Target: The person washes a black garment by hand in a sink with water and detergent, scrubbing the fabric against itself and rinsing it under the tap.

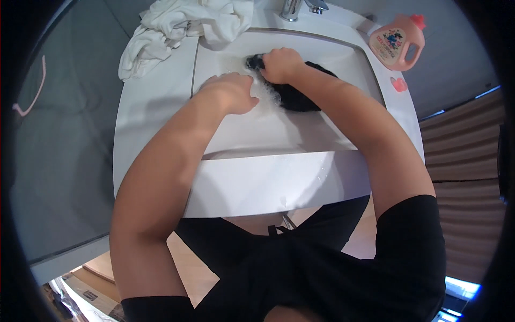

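Observation:
A wet black cloth (pixel 300 96) lies in the white washbasin (pixel 252 137), with whitish suds (pixel 272 95) along its left side. My right hand (pixel 281 63) is closed on the cloth's upper left part, and a dark soapy end sticks out past the fingers. Just left of the suds is my left hand (pixel 233 92), low in the basin. Its thumb stands apart from the fingers, and no cloth shows in it; the fingertips are partly hidden.
White crumpled fabric (pixel 177 32) is heaped on the counter at the back left, overhanging the basin rim. A chrome faucet (pixel 291 9) stands behind the basin. On the right counter are a pink detergent bottle (pixel 398 43) and a small pink cap (pixel 398 84).

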A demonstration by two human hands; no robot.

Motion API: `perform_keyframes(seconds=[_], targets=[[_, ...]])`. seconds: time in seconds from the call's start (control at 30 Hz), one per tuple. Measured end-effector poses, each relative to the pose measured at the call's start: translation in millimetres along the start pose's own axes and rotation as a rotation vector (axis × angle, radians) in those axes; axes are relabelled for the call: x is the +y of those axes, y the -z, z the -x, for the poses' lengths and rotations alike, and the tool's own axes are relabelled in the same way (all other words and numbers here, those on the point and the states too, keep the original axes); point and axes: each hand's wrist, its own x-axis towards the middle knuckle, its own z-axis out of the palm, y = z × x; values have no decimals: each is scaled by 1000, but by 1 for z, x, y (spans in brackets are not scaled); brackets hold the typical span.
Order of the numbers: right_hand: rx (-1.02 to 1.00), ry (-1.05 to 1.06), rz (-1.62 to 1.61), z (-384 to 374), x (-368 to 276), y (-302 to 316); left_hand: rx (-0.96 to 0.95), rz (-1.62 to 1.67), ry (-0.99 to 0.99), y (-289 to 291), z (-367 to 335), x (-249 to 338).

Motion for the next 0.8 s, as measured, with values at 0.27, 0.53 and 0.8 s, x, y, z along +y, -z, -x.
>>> perform_keyframes(seconds=[0.27,0.53,0.8], targets=[[18,239,-223,76,31,32,33,15,7,1,-3,2],[-160,231,-136,102,27,-7,27,-11,-1,1,0,6],[40,-67,144,14,1,-34,1,-19,0,-3,-2,5]])
